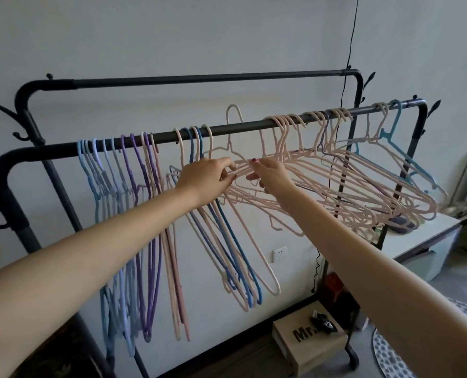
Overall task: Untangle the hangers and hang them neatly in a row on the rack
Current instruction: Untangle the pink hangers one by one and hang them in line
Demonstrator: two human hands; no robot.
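Observation:
A black clothes rack has a near rail (240, 128) loaded with thin hangers. Light blue and purple hangers (123, 203) hang straight at the left. Pink and dark blue ones (240, 241) hang in the middle. A tangled bunch of pink hangers (363, 192) splays out sideways to the right, with a teal hanger (406, 156) at the far end. One pink hanger (233, 126) is lifted, its hook above the rail. My left hand (207, 178) and my right hand (270, 174) both pinch the wires of that lifted hanger just below the rail.
A second, higher rail (199, 79) runs behind, bare. A black cable (349, 50) hangs down the wall. A cardboard box (306, 339) sits on the rack's base. A white cabinet (423, 241) stands at the right, with a patterned rug (396, 356) on the floor.

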